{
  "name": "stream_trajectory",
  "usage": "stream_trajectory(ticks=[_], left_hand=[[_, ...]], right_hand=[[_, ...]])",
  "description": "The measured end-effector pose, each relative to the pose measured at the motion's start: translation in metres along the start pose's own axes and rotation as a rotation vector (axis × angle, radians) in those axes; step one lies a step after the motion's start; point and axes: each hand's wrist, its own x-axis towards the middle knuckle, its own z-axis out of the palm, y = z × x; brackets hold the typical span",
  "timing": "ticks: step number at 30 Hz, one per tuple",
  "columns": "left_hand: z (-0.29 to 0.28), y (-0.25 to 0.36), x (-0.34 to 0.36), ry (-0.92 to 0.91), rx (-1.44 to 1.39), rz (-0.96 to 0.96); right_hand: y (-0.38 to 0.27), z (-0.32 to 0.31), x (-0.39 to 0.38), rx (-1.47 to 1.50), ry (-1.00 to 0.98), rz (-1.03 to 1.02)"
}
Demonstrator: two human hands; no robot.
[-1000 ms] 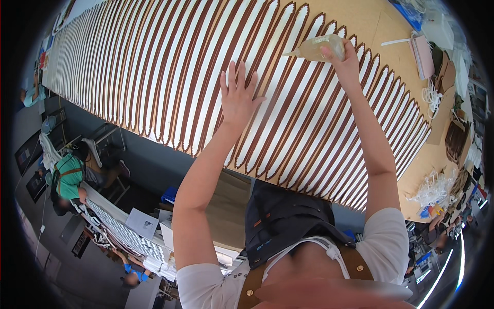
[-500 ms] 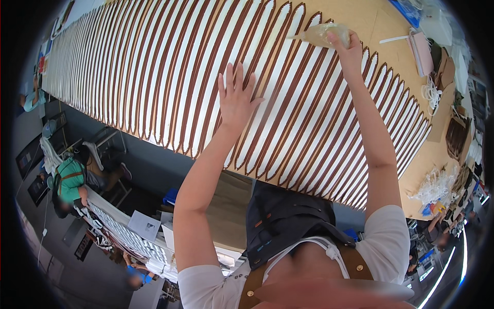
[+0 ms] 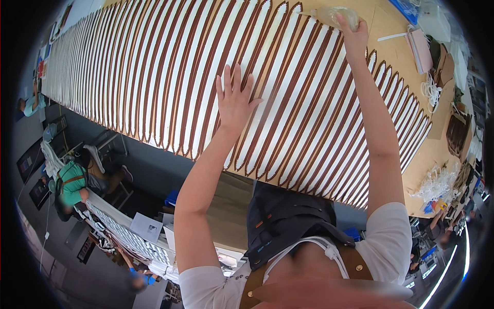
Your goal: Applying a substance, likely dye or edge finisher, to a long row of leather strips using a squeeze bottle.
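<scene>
Long white strips with brown edges and pointed ends point(image 3: 288, 103) lie side by side across a tan table. My left hand point(image 3: 236, 103) rests on them near the middle, fingers stretched out, holding nothing. At the strips' far ends, my right hand point(image 3: 355, 38) is closed around a translucent squeeze bottle point(image 3: 337, 18) with something pale yellow inside. The bottle is tipped on its side. Its thin nozzle points left, close to the tips of the strips; whether it touches them I cannot tell.
On the table's right lie a pink pouch point(image 3: 419, 51), a white cord bundle point(image 3: 432, 95), brown pieces point(image 3: 457, 136) and a heap of clear plastic point(image 3: 437, 185). A blue tray point(image 3: 404, 10) is at the far right. A person in green point(image 3: 71, 177) sits at the left.
My right hand has carried the squeeze bottle a little farther away and slightly right, toward the strips' far tips. The left hand has barely moved.
</scene>
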Motion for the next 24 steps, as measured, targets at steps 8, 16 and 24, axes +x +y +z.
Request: stream_trajectory(ticks=[8,16,24], left_hand=[[0.000,0.000,-0.001,0.015,-0.014,0.004],[0.000,-0.001,-0.001,0.016,-0.026,0.006],[0.001,-0.001,-0.001,0.012,-0.022,0.003]], right_hand=[[-0.007,-0.008,-0.011,-0.074,-0.060,-0.018],[-0.042,-0.016,-0.053,-0.168,-0.181,0.027],[-0.035,-0.018,-0.088,-0.097,-0.292,0.086]])
